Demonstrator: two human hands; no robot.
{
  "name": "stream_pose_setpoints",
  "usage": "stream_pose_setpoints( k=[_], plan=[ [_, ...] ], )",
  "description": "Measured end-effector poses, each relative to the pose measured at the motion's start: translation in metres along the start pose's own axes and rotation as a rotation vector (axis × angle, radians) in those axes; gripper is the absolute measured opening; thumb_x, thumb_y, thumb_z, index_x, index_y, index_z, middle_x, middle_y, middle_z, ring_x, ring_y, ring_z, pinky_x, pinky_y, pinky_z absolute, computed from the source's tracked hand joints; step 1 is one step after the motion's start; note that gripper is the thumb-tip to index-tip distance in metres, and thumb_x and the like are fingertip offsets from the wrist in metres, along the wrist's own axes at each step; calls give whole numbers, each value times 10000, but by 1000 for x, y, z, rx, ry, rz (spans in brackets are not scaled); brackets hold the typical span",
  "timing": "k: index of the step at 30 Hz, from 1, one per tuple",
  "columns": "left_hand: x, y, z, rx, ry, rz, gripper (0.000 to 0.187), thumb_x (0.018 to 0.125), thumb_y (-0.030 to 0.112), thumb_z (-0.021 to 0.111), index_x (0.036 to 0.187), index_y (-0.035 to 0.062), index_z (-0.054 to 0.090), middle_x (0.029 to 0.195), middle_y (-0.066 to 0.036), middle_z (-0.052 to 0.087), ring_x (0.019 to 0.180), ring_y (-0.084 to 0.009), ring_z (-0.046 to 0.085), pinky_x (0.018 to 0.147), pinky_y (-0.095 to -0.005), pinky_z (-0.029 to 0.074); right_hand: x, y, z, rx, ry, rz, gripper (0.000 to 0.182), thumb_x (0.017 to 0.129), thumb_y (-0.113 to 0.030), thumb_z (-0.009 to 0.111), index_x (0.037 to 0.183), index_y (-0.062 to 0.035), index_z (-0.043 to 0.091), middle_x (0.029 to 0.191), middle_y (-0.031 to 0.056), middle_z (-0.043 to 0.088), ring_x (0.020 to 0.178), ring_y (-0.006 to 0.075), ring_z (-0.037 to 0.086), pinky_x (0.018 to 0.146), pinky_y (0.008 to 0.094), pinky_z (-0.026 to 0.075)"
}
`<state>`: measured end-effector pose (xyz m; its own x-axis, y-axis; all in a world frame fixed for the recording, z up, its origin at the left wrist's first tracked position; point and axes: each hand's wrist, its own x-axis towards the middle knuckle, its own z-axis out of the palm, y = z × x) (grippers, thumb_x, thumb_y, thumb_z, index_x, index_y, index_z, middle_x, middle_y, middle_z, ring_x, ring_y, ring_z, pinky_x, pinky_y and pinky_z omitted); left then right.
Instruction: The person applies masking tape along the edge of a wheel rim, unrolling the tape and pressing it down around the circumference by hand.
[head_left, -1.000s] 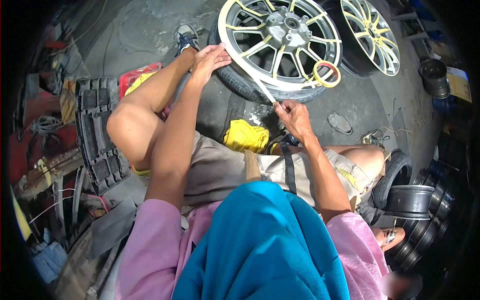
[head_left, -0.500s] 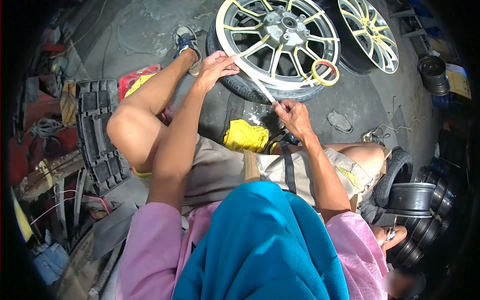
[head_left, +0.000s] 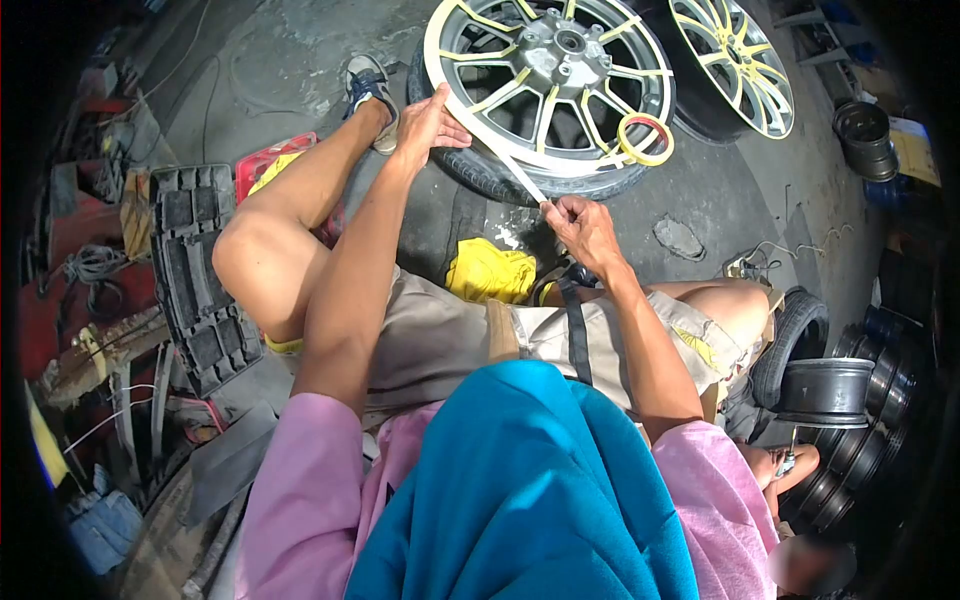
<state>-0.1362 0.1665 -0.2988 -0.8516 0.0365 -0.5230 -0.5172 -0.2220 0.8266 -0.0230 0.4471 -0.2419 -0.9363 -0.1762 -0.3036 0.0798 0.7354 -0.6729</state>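
Observation:
A spoked wheel [head_left: 568,60] with strips of yellow tape on its spokes and rim lies on a tire [head_left: 480,172]. My left hand [head_left: 430,130] rests at the wheel's near left edge, fingers apart, its fingertips by the taped rim. From there a pale tape strip [head_left: 520,178] runs off the rim to my right hand [head_left: 582,232], whose fingers are pinched on its end. On the wheel's right near edge sits a yellow tape roll [head_left: 645,139] with a red core.
A second taped wheel [head_left: 735,60] stands at the upper right. Yellow cloth [head_left: 490,270] lies between my legs. A black ribbed plastic piece [head_left: 205,280] is at the left. Several bare rims and a tire [head_left: 795,345] are at the right, near another person's arm [head_left: 795,470].
The fingers of my left hand have opened and straightened at the rim. My right hand still holds the strip taut, with little movement.

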Motion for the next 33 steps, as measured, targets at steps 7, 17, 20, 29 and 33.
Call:
stream_pose_setpoints(
  k=[7, 17, 20, 29, 33],
  plan=[
    [-15, -18, -11, -70, -178, 4, 405, 1025, 354, 559, 1073, -47, 592, 931, -163, 675, 867, -239, 703, 814, -367, 608, 2, 7, 0, 27, 9, -45, 500, 938, -393, 650, 703, 32, 532, 563, 115, 400, 547, 208, 353, 528, 397, 359],
    [-19, -36, -3, 30, -212, 159, 242, 1012, 254, 605, 1042, 14, 611, 948, -121, 686, 848, -179, 686, 799, -305, 585, -7, -20, -38, 20, 8, -91, 423, 925, -331, 658, 721, 31, 581, 579, 157, 495, 529, 267, 412, 548, 415, 397],
    [-17, -38, -2, 64, -203, 202, 240, 1014, 247, 600, 1044, 9, 604, 948, -125, 691, 829, -176, 685, 783, -299, 585, 1, -16, -49, -73, 106, -192, 412, 910, -327, 657, 724, 32, 582, 610, 185, 528, 534, 322, 469, 567, 430, 415],
    [-25, -48, 9, 99, -204, 184, 267, 1019, 252, 591, 1076, -7, 620, 949, -139, 704, 818, -169, 687, 770, -288, 586, 1, 2, -37, -154, 44, -156, 428, 902, -361, 658, 716, 13, 563, 669, 208, 565, 639, 420, 539, 624, 467, 445],
    [-29, -58, 23, 28, -265, 142, 292, 1020, 260, 588, 1095, -20, 623, 951, -138, 708, 811, -163, 691, 761, -279, 592, 5, 8, -52, -228, 16, -54, 406, 903, -372, 655, 742, -1, 614, 686, 202, 595, 665, 414, 578, 641, 468, 463]
  ],
)
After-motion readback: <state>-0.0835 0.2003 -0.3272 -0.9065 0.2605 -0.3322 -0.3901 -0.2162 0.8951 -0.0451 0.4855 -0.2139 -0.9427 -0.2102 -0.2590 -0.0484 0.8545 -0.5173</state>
